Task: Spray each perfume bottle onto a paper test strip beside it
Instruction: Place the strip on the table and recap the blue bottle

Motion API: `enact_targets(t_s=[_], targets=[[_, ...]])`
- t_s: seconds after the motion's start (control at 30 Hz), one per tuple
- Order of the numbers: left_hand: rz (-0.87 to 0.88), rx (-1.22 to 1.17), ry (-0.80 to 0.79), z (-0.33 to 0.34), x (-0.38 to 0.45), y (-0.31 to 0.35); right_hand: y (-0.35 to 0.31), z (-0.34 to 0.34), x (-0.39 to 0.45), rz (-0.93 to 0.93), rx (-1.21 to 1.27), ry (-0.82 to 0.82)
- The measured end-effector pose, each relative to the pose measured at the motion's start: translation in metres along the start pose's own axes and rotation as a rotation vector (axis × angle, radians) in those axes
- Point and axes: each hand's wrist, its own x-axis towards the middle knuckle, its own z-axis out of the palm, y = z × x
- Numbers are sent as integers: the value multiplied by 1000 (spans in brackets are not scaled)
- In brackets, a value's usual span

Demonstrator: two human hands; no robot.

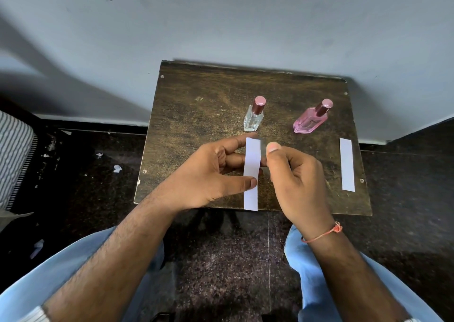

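Observation:
On the small wooden table stand a clear perfume bottle and, to its right, a pink perfume bottle, both with dark pink caps on. My left hand holds a white paper strip upright in front of the clear bottle, thumb on its front and fingers behind it. My right hand is just right of that strip with its fingers curled and its thumb tip near the strip's right edge. A grey blur hides whether it pinches the strip. A second paper strip lies flat near the table's right edge.
The table stands against a pale wall. Dark speckled floor surrounds it, with paper scraps on the left. A striped cloth object is at the far left. My knees in blue jeans sit below the table's front edge.

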Motion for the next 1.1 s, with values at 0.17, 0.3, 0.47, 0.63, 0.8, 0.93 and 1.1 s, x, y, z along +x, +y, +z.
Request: enact_targets(t_s=[0.17,0.3,0.47,0.63,0.8,0.93,1.1], targets=[[-2,-1,9,1,0,1,-2,0,1,23,50,-25],[5,22,16,1,0,2,-4,0,1,21,57,-31],[2,37,20,1,0,1,-2,-1,1,27,57,-19],[-3,57,32,-1,-1,1,-2,-1,3,45,105,-6],[19,12,91,-13,0,-1,0,-3,1,-26,39,-10],[34,-17,148,-20,0,0,10,-1,4,5,61,-46],[71,-24,216,-24,0,-1,10,2,1,67,105,-251]])
